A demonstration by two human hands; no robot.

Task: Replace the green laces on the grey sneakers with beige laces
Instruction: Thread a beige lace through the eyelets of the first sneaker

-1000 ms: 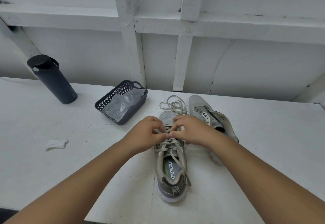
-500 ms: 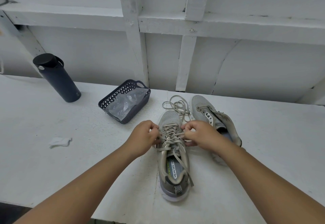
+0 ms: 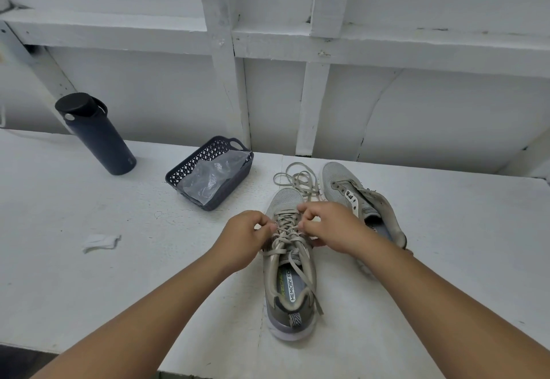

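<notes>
both grips, left hand and right hand, pinch beige laces on near sneaker.

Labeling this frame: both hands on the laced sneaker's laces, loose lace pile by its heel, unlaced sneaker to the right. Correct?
One error: in the head view the loose lace pile lies beyond the toe of the laced sneaker, not by its heel. Both hands, left and right, pinch its laces; unlaced sneaker is right.
</notes>
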